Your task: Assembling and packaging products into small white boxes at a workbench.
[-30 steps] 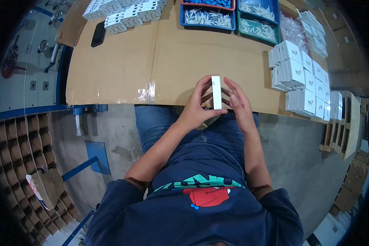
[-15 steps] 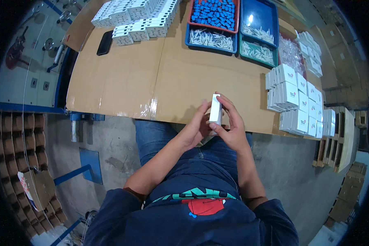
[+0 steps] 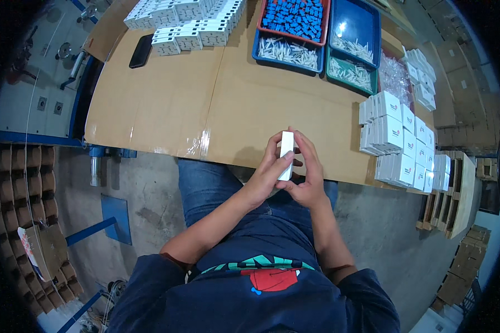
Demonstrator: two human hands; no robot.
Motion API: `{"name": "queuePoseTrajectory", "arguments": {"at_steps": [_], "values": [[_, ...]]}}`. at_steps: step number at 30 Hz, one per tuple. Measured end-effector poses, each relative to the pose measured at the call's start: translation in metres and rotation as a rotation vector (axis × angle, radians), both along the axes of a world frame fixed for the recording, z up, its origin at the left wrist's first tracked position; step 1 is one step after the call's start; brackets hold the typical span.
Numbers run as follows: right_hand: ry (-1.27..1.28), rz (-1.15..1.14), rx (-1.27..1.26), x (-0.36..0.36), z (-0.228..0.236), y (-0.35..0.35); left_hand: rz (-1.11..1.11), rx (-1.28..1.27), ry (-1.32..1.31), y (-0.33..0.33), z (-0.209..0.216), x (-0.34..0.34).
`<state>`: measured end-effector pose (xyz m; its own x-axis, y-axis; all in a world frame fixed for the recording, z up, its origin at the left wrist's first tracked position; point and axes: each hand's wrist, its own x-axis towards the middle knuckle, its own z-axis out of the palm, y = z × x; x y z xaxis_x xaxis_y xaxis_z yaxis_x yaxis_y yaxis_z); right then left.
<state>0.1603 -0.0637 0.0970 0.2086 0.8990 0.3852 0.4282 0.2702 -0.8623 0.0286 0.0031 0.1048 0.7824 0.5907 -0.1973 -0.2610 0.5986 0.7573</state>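
Note:
Both my hands hold a slim white plastic box upright on its edge, just over the table's near edge and my lap. My left hand has its thumb pressed on the box's narrow face, with its fingers behind the left side. My right hand is curled round the right side, fingertips at the top and thumb near the lower end. The box's broad sides are mostly hidden by my fingers. Similar-looking white boxes stand stacked at the right of the table.
Along the far side are white modules, a black phone, a red tray of blue parts, and blue and green trays of small white pieces. Clear plastic pieces lie beyond the stacked boxes. Cardboard covers the table.
My left hand has closed in on the box, its thumb now across the narrow face. The box has shifted slightly left and down and leans a little differently.

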Motion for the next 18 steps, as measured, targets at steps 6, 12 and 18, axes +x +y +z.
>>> {"name": "queuePoseTrajectory", "arguments": {"at_steps": [6, 12, 18], "values": [[-0.171, -0.026, 0.113, 0.002, -0.009, 0.004, 0.051, 0.01, 0.08, -0.008, 0.006, 0.007], [-0.173, -0.037, 0.117, 0.001, -0.015, 0.008, 0.122, -0.011, 0.079, -0.014, 0.005, 0.017], [-0.157, -0.04, 0.121, -0.002, -0.02, 0.009, 0.152, -0.001, 0.086, -0.017, -0.002, 0.018]]}}
